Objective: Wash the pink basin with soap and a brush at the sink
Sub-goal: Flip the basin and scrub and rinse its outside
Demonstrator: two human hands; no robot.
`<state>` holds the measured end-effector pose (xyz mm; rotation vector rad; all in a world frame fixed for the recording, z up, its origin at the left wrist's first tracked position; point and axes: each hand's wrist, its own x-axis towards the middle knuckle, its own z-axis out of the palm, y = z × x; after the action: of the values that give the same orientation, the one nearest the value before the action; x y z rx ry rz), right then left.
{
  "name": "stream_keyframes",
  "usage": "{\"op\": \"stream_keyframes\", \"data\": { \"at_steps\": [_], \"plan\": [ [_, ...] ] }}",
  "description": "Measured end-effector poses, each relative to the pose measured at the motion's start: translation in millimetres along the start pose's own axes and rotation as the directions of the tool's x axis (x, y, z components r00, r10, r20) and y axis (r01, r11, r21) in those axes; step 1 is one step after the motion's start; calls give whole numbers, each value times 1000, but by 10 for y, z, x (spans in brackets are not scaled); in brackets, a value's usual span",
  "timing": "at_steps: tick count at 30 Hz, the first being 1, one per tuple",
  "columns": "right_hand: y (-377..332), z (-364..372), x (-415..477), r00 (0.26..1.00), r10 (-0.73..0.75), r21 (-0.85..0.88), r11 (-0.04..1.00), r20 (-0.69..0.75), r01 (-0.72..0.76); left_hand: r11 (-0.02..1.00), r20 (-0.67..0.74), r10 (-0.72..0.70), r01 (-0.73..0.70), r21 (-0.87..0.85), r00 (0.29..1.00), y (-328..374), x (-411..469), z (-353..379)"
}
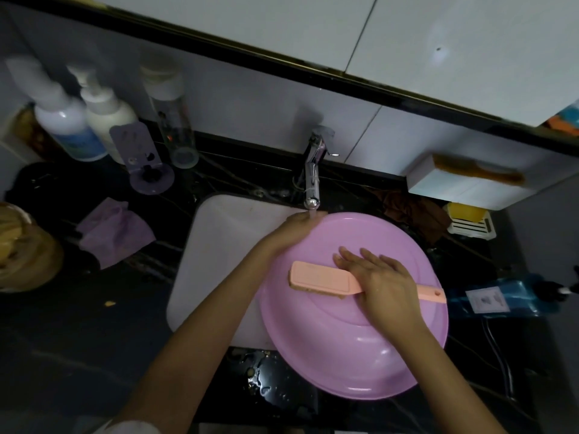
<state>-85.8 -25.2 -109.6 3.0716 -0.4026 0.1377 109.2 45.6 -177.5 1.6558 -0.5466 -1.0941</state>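
The pink basin lies tilted over the white sink, its underside facing up. My left hand grips the basin's far rim, right under the tap, and water runs onto it. My right hand holds a peach-coloured brush by its handle, with the fingers spread. The brush head lies bristles down on the basin's bottom. A yellow soap bar rests in a white dish at the right.
Pump bottles and a clear bottle stand at the back left of the black counter. A purple cloth lies left of the sink. A brown cloth, a white wall box and a blue bottle are at the right.
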Motion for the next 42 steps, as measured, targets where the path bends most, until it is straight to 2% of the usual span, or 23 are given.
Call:
{"op": "stream_keyframes", "data": {
  "at_steps": [1, 4, 7, 9, 11, 12, 13, 15, 16, 18, 20, 22, 24, 29, 34, 36, 39, 40, 42],
  "plan": [
    [8, 7, -4, 1000, 10, 6, 1000, 4, -10, 997, 4, -21, 21, -80, 1000, -23, -62, -24],
    [29, 33, -88, 999, 49, 36, 998, -10, -48, 985, -43, -84, 76, -155, 996, -219, -325, 9],
    [43, 7, -126, 998, 59, 24, 998, -5, -58, 979, -90, -21, 2, -203, 996, -424, -641, -81],
    [29, -15, -112, 997, 72, 20, 997, 22, -72, 986, -206, -13, -22, -164, 978, -526, -792, -203],
    [7, -12, -114, 995, 86, 17, 996, 44, -87, 997, -294, -71, 67, -22, 953, -657, -855, -244],
    [-7, -11, -119, 995, 92, 16, 996, 45, -93, 988, -289, -133, 151, 41, 948, -709, -869, -224],
    [-18, -8, -124, 994, 99, 19, 995, 40, -100, 966, -249, -242, 256, 27, 938, -750, -896, -175],
    [-30, -6, -129, 993, 116, 21, 993, 35, -117, 882, -61, -434, 410, -233, 899, -793, -939, -50],
    [-33, -7, -140, 992, 121, 18, 992, 43, -122, 837, 6, -442, 415, -356, 897, -796, -954, 9],
    [-37, -28, -176, 993, 114, -7, 993, 44, -114, 815, 0, -371, 326, -479, 929, -824, -917, 53],
    [-18, -99, -244, 997, 79, -67, 995, 24, -78, 807, -71, -345, 258, -531, 936, -774, -855, 45],
    [23, -197, -321, 999, 53, -116, 992, 11, -52, 842, -116, -316, 222, -491, 942, -674, -763, 5],
    [94, -231, -402, 998, 54, -134, 990, 26, -50, 887, -97, -268, 206, -413, 959, -507, -677, -35],
    [249, -166, -403, 997, 63, -111, 992, 52, -57, 889, -79, -273, 220, -401, 959, -129, -373, 3],
    [199, -140, -195, 1000, -5, -69, 998, -21, 4, 925, -72, -257, 224, -306, 964, -298, -104, 49],
    [156, -105, -118, 999, 18, -40, 999, -33, -19, 912, -44, -279, 251, -325, 959, -279, -124, 47],
    [154, -28, -120, 996, 75, 17, 997, -52, -74, 888, 4, -222, 204, -413, 975, -113, -197, 71],
    [159, -4, -139, 996, 78, 25, 997, -50, -77, 908, -8, -169, 152, -390, 986, -67, -194, 101],
    [177, 23, -178, 996, 73, 29, 997, -44, -71, 990, -20, -17, 14, -137, 1000, 13, -170, 187]
  ]
}}
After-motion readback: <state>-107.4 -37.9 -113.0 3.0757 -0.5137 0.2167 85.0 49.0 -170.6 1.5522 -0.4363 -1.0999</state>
